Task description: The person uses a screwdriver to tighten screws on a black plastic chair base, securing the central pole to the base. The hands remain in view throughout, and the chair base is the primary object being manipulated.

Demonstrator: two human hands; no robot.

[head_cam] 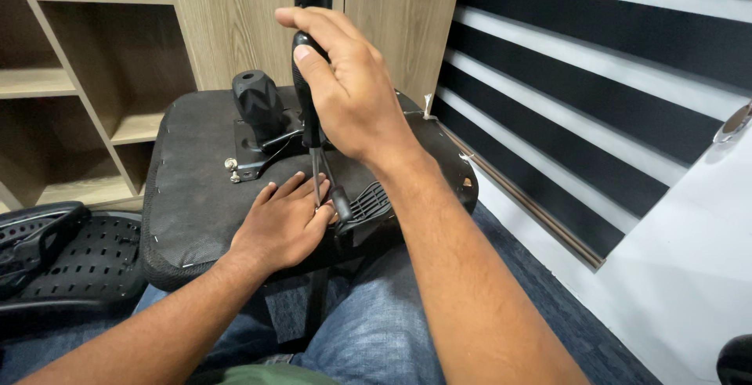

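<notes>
Pale wooden shelving (86, 79) fills the upper left of the frame and black-and-white striped blinds (595, 95) the right, with a black perforated plastic chair back (70, 260) lying at lower left. Centre frame, an upturned black fabric-covered chair seat base (196, 197) rests against the person's denim-clad knees, its black metal tilt mechanism (262, 122) bolted near the top. Above it the right hand (348, 87) is clamped around a black-handled screwdriver (307, 95) standing upright, while the left hand (286, 224) lies flat on the base, fingers steadying the shaft's tip.
</notes>
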